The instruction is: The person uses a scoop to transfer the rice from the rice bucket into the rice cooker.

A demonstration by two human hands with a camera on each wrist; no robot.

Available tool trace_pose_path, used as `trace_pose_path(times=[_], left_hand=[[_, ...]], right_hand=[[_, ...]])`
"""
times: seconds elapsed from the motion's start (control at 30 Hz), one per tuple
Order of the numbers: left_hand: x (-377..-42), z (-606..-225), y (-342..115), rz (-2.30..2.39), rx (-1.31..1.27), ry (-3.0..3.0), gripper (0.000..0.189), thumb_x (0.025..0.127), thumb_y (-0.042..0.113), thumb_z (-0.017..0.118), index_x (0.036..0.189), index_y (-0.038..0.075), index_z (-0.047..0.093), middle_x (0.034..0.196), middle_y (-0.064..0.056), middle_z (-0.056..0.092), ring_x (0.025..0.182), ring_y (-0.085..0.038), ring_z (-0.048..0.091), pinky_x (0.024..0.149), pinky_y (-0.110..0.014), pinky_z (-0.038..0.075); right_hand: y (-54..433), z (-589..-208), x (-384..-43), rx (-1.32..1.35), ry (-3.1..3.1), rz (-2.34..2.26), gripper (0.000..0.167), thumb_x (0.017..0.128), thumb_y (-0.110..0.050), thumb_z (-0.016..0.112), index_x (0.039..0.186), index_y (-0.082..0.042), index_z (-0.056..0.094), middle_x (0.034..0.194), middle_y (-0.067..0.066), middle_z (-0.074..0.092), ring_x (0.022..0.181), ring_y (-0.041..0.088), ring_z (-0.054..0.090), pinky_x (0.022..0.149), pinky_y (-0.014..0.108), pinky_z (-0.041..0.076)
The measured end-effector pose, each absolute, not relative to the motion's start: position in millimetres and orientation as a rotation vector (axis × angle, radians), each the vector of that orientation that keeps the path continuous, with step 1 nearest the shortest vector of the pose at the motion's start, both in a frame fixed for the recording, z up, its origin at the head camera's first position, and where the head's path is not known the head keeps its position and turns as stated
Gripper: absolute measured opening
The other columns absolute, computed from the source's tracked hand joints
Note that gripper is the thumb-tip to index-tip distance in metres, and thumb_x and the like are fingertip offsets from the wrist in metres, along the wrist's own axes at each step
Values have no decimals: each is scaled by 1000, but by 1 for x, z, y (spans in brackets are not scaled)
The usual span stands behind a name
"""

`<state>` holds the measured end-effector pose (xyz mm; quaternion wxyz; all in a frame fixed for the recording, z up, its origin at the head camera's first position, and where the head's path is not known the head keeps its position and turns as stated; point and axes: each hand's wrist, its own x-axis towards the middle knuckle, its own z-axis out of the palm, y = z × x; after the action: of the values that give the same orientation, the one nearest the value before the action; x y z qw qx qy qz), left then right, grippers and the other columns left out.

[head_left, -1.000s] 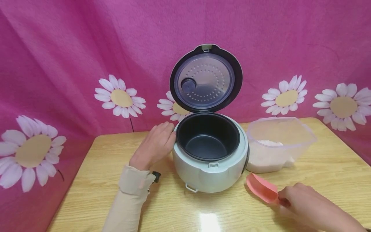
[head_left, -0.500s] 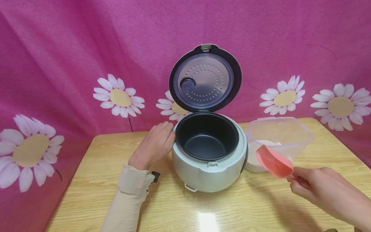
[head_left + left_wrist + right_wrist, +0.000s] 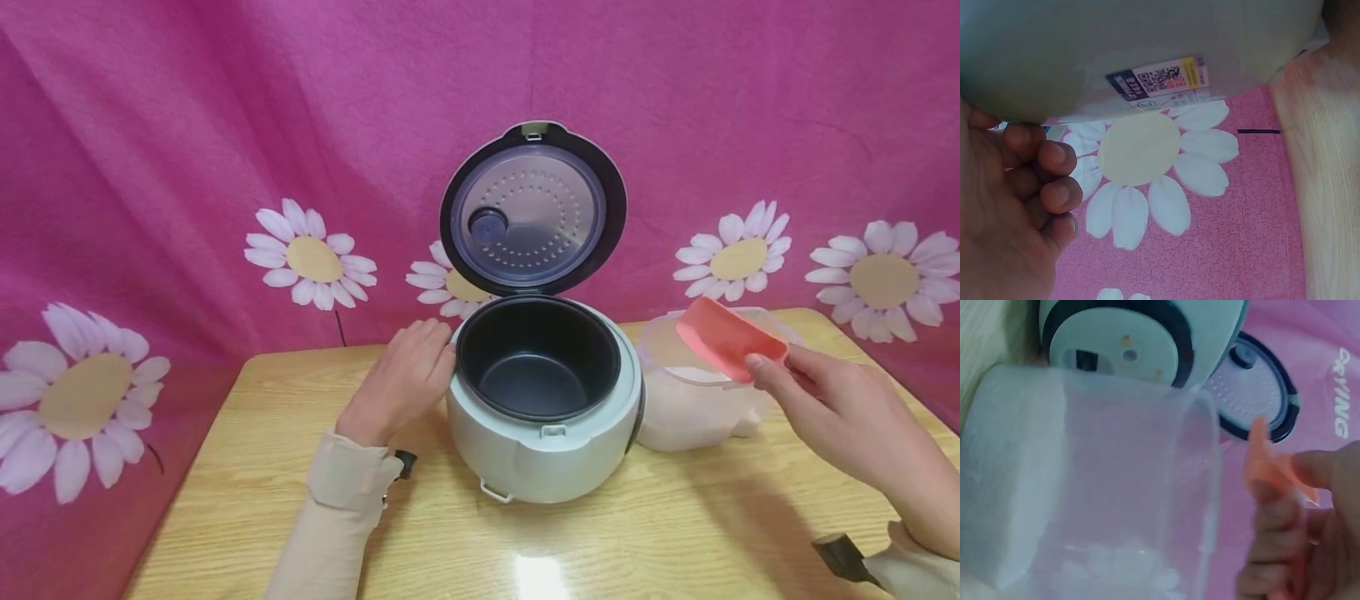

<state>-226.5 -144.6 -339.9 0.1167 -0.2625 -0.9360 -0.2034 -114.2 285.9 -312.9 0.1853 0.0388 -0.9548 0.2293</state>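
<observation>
A white rice cooker point(image 3: 543, 467) stands on the table with its lid point(image 3: 532, 217) raised and a dark inner pot point(image 3: 536, 383) inside, in which I see no contents. My left hand point(image 3: 405, 375) holds the cooker's left side near the rim; in the left wrist view its fingers point(image 3: 1057, 194) are curled beside the body. My right hand point(image 3: 847, 408) grips a coral-pink scoop point(image 3: 723, 333) by its handle, over the clear plastic container point(image 3: 682, 417) right of the cooker. White rice-like grains point(image 3: 1013, 469) fill its lower part. The scoop's inside is partly hidden.
The wooden table point(image 3: 450, 550) reaches back to a magenta cloth point(image 3: 360, 100) printed with white daisies. The container stands close beside the cooker's right side. A dark wrist-camera piece point(image 3: 840, 557) sticks out from the right sleeve.
My right hand has lifted the scoop from low in front of the container up and back over its opening, tilting it. The left hand stays at the cooker.
</observation>
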Motion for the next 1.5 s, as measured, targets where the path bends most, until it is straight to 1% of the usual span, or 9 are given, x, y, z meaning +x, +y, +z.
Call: trace_pose_path(times=[0.1,0.2,0.3,0.4,0.53,0.77,1.03,1.23,1.5], left_hand=[[-226,-340,-144,-602,-768,-2747,18,101,29,51,104,14,60,93,-1,59,89,-18,54,85,-34,50],[-225,-339,-143,-604,-774,-2747,18,101,30,51,105,14,60,93,-1,59,88,-17,54,85,-34,51],[-225,-338,-142,-602,-779,-2739,18,101,30,51,104,14,59,92,-1,58,87,-17,54,84,-33,51],[-225,-337,-142,-600,-775,-2731,17,101,29,52,104,14,59,91,-1,58,87,-17,54,83,-32,50],[-225,-336,-144,-600,-772,-2726,17,101,29,51,103,14,58,90,-2,57,86,-18,53,83,-32,49],[-225,-336,-144,-591,-766,-2727,18,101,29,51,104,14,59,91,-1,57,87,-18,53,84,-33,50],[-226,-337,-144,-554,-768,-2715,17,101,29,51,104,14,58,91,-1,57,89,-17,52,82,-31,47],[-226,-337,-144,-551,-755,-2736,19,101,30,51,106,14,59,93,-1,58,90,-18,53,84,-32,48],[-225,-339,-144,-563,-740,-2749,18,100,31,53,106,15,59,93,0,58,89,-16,53,83,-31,49]], right_hand=[[287,-314,-123,12,-2658,650,35,103,-37,58,81,-13,72,66,-1,65,58,-3,41,54,28,30],[289,-315,-133,-28,-2587,618,44,102,-34,55,64,-13,57,52,-5,43,51,6,35,51,31,26],[293,-314,-145,-1,-2560,562,45,101,-29,52,59,-14,46,54,-2,39,50,8,32,51,32,24],[297,-311,-156,70,-2578,451,43,99,-26,53,58,-14,43,56,0,40,50,10,30,50,31,23],[304,-305,-167,148,-2650,283,41,96,-24,56,59,-15,41,53,-4,36,49,10,27,48,28,20],[314,-294,-180,191,-2832,104,43,94,-28,60,57,-17,41,51,-7,35,51,13,34,48,28,23],[323,-280,-194,209,-3042,-93,39,88,-35,67,59,-21,45,55,-7,40,54,16,42,48,34,28],[314,-280,-201,294,-3141,-162,31,86,-31,70,61,-21,54,57,-6,44,54,15,44,51,33,29],[302,-282,-210,366,-3180,-156,29,85,-26,72,64,-20,55,60,-4,44,57,15,45,51,32,31]])
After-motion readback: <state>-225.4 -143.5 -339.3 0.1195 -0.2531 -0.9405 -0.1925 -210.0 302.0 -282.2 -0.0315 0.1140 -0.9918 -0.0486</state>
